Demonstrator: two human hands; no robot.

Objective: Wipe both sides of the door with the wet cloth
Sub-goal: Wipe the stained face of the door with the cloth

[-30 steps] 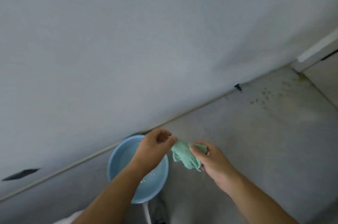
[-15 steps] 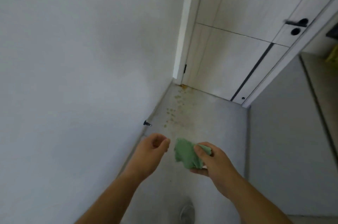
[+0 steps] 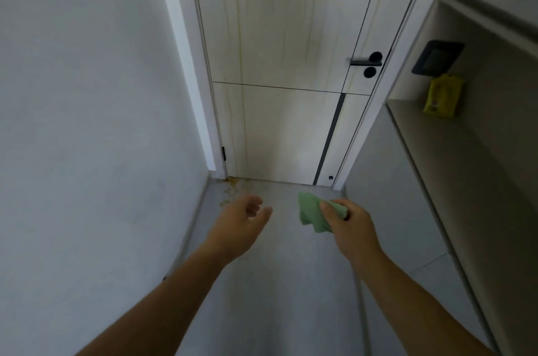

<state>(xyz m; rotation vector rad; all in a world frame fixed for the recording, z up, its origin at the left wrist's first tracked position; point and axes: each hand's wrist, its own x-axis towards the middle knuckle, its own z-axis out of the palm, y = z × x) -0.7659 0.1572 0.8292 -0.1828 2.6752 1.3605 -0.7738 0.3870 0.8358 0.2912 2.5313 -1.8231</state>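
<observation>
The green cloth point(image 3: 313, 214) is pinched, bunched, in the right hand point(image 3: 348, 227), low over the grey floor point(image 3: 276, 283). The left hand point(image 3: 237, 224) is held beside it, fingers loosely curled, nothing gripped. The closed door point(image 3: 279, 64) is seen well ahead, streaked yellowish, black handle point(image 3: 365, 60) at right.

Door point(image 3: 276, 35): top running off upper edge. Cloth point(image 3: 310, 214): one end hiding inside right hand point(image 3: 349, 227). Yellow packet point(image 3: 442, 96): print blurring, unreadable.
</observation>
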